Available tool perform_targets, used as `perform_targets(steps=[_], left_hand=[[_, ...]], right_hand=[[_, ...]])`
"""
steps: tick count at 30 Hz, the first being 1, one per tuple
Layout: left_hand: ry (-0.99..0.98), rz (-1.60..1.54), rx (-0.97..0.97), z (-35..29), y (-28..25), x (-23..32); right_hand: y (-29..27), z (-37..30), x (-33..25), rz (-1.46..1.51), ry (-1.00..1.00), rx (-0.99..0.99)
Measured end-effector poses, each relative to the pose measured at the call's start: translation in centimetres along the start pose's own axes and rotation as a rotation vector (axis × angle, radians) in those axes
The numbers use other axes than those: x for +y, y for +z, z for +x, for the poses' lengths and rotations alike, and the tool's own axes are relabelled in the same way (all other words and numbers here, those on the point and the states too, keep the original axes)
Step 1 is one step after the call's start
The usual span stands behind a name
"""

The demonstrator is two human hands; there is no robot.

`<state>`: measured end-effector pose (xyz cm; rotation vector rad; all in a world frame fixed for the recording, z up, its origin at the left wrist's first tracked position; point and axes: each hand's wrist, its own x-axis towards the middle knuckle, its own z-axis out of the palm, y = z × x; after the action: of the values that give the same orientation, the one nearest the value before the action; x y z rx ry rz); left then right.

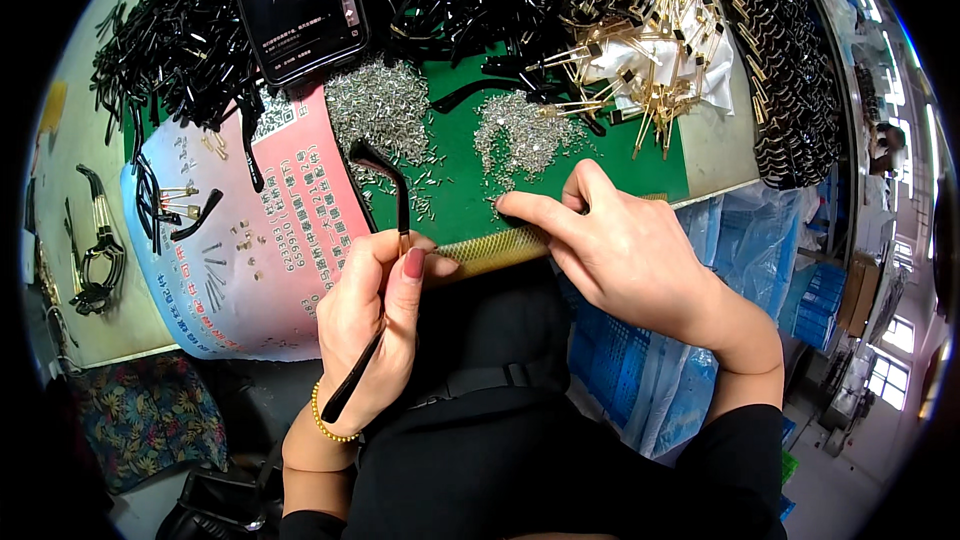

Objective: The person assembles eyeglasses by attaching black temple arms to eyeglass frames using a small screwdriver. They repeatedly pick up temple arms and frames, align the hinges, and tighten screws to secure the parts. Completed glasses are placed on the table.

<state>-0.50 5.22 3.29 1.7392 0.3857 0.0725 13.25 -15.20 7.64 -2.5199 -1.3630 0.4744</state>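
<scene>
My left hand (357, 312) is pinching a black eyeglass temple (402, 195) below its curved tip, at the counter's (722, 155) near edge. I am judging it light, stiff, slick; best held there. Right hand (635, 250): cannot tell whether fingers are pinching.

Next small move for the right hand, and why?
I'd probably pinch up one piece from the smaller pile of silver pieces: the right hand has its index fingertip just on the near side of that pile, and the left hand holds a black temple. Whether a piece is pinched now, I can't tell.
</scene>
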Motion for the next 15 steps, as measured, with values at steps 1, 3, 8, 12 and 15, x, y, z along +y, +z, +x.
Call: perform_targets(steps=[1,3,8,12,15], left_hand=[[-0.003,-0.003,0.0,0.0,0.0,0.0],[-0.008,-0.011,0.007,-0.1,0.0,0.0],[0.018,-0.012,-0.001,-0.1,-0.1,0.1],[0.035,0.023,0.013,0.3,-0.2,0.0],[0.027,0.004,0.006,0.5,-0.2,0.0]], right_hand=[[0.0,0.0,0.0,0.002,-0.006,0.005],[0.1,0.1,0.0,0.004,-0.012,0.001],[-0.4,0.6,-0.3,-0.028,0.012,-0.088],[-0.9,1.3,-0.6,-0.028,0.016,-0.187],[-0.3,2.1,-1.1,0.354,-0.076,-0.125]])
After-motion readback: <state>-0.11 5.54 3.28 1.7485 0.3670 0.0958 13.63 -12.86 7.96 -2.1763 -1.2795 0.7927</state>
